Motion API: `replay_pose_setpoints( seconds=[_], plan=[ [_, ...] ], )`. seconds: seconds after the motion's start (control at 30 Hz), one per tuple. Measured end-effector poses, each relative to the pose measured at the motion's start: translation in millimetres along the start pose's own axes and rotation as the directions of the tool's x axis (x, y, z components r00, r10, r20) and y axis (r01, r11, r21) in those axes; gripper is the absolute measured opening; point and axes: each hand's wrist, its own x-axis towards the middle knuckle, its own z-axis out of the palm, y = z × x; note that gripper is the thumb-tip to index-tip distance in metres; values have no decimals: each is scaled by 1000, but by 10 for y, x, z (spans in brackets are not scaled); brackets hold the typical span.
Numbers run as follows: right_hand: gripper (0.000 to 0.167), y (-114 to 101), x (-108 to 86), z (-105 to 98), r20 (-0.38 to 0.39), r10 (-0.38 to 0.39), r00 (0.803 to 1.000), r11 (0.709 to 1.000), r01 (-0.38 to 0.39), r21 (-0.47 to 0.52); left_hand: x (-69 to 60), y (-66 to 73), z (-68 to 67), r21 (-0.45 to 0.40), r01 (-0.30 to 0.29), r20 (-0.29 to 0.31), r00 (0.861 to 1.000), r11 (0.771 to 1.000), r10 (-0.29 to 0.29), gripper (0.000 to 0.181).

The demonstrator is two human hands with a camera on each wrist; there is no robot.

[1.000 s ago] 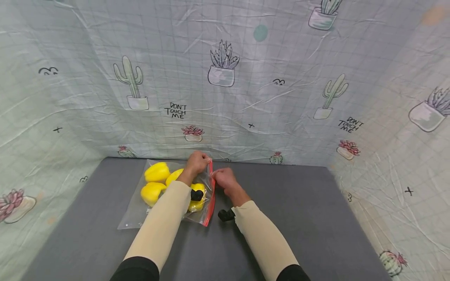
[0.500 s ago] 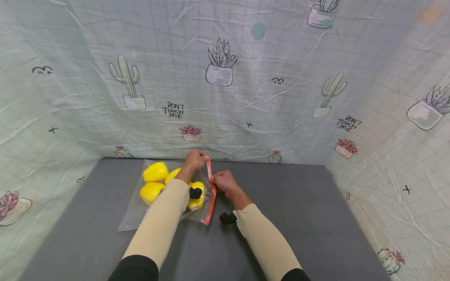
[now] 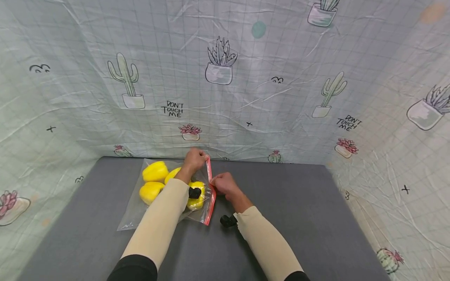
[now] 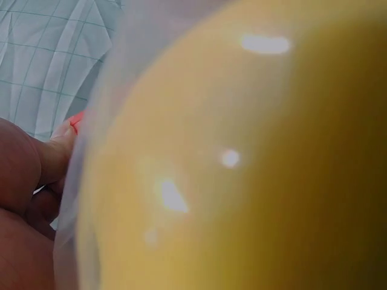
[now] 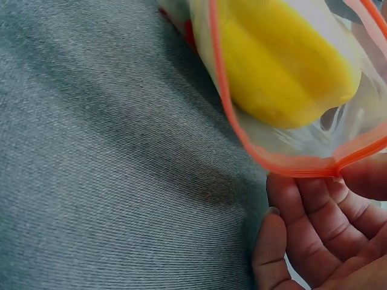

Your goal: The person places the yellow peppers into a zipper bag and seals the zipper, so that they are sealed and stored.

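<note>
A clear zip bag [image 3: 131, 219] with a red seal strip [image 3: 211, 207] lies on the grey table, its mouth towards the right. Several yellow bell peppers [image 3: 155, 171] are inside it. My left hand [image 3: 194, 159] pinches the far end of the strip, its forearm crossing over the bag. Lower along the same strip, my right hand [image 3: 226, 184] pinches it between thumb and fingers. In the right wrist view, the near part of the bag's mouth gapes, with a yellow pepper [image 5: 284, 66] just inside. A blurred pepper [image 4: 230, 157] behind film fills most of the left wrist view.
A grey cloth-covered table [image 3: 288, 210] extends right and in front of the bag. Behind it and at both sides hangs a cactus-print sheet [image 3: 260, 97], meeting the table's far edge. Small black wrist cameras [image 3: 228, 221] sit at the cuffs.
My right hand has shifted slightly down and stays on the red strip, which now bends at its fingers. The left hand keeps its pinch at the far end. The view has tilted slightly.
</note>
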Motion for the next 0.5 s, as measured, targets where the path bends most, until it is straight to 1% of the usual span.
replay_pose_setpoints(
  seconds=[0.17,0.33,0.5],
  plan=[
    [20,35,-22,2,6,-6,1000,1000,6,-10,-13,-17,3,-10,3,-11,1000,1000,-3,26],
    [20,63,-31,-4,10,18,1000,999,-17,-27,-48,7,-7,-16,-6,-22,1000,1000,5,27],
    [20,52,-65,-7,24,27,999,999,-26,-29,-34,15,-31,4,-16,-29,999,1000,16,27]
  ],
)
